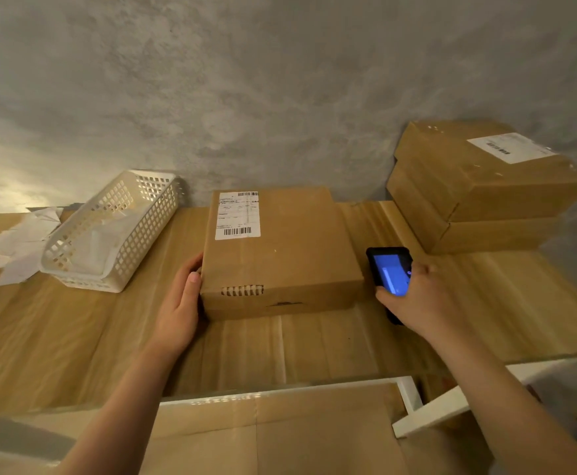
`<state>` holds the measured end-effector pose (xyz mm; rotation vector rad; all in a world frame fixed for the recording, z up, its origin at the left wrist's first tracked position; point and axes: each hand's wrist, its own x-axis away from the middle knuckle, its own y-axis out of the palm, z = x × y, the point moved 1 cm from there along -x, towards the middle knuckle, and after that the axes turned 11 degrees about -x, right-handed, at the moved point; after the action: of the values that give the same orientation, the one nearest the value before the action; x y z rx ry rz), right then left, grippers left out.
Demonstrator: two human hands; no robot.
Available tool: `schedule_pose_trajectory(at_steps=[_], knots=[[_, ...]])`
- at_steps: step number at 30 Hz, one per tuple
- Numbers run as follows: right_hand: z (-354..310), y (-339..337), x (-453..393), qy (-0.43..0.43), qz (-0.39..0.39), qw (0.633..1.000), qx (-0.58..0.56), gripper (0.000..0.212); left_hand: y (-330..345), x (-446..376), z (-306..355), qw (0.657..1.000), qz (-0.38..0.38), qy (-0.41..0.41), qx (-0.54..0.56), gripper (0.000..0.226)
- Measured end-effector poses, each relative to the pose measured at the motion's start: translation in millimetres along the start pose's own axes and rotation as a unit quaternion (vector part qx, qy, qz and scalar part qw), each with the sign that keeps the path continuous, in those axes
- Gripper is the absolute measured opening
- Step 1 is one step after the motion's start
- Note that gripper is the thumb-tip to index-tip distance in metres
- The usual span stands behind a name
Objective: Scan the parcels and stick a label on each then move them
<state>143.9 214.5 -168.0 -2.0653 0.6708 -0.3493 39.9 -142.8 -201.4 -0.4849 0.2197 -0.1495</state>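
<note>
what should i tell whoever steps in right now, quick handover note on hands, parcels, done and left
Left hand: fingers straight, resting against the left side of the middle parcel on the table.
Right hand: grips the handheld scanner, screen lit, just right of that parcel.
Middle parcel already carries a white label at its far left corner.
Two stacked parcels sit at the far right; the top one is labelled.
White basket with paper sheets stands at the left.
Done: cannot tell whether the middle parcel is scanned.
Left: scan if needed, then move it.
</note>
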Motion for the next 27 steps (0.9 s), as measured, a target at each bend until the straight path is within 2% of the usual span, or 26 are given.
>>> schedule_pose_trajectory(at_steps=[5, 15, 19, 22, 27], knots=[[14.6, 11.0, 0.1, -0.015, 0.030, 0.999, 0.016, 0.081, 0.9, 0.5, 0.3, 1.000, 0.012, -0.009, -0.018, 0.054], [25.1, 7.2, 1.4, -0.032, -0.038, 0.998, 0.029, 0.094, 2.1, 0.3, 0.4, 0.999, 0.046, 0.001, -0.028, 0.046], [2.3, -10.9, -0.2, -0.088, -0.012, 0.996, -0.024, 0.076, 0.8, 1.8, -2.2, 0.996, 0.072, 0.004, -0.050, 0.048], [-34.5, -20.7, -2.6, -0.171, 0.010, 0.985, -0.004, 0.064, -8.3, 5.5, 0.9, 0.992, 0.109, 0.006, -0.067, 0.041], [-121.4, -8.3, -0.9, -0.263, -0.026, 0.964, -0.014, 0.051, -54.2, 10.6, 4.5, 0.975, 0.179, 0.024, -0.128, 0.023]])
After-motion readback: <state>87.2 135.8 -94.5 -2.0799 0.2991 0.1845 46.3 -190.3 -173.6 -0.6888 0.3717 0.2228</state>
